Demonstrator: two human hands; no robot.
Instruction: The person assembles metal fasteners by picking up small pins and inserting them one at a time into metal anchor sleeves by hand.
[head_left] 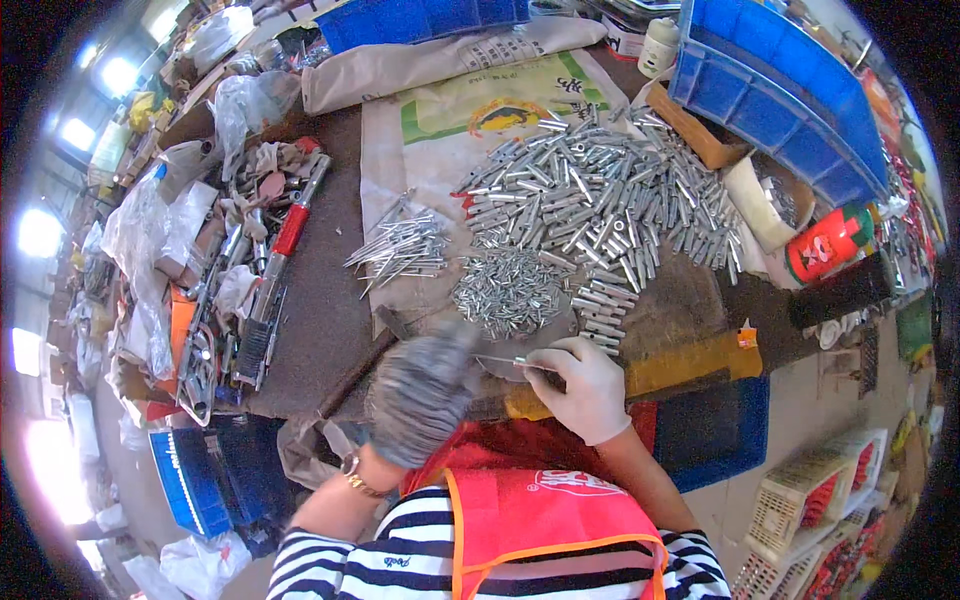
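My right hand (pixel 588 388), in a white glove, pinches a thin metal rod (pixel 498 359) between thumb and fingers. The rod points left toward my left hand (pixel 425 392), which wears a grey striped glove and is smeared by motion, so its fingers cannot be made out. Just beyond both hands lies a heap of small metal pins (pixel 508 292). Long thin nail-like rods (pixel 408 248) lie in a pile to its left. Farther back spreads a big heap of silvery metal tubes (pixel 580 190), and several more tubes (pixel 604 308) sit in a row beyond my right hand.
A printed woven sack (pixel 400 165) covers part of the dark worktable (pixel 335 215). At left are a red-handled tool (pixel 290 232), plastic bags and rags. Blue bins (pixel 785 100) stand at the back, near a red-green can (pixel 829 246). Cream crates (pixel 800 500) stand low at right.
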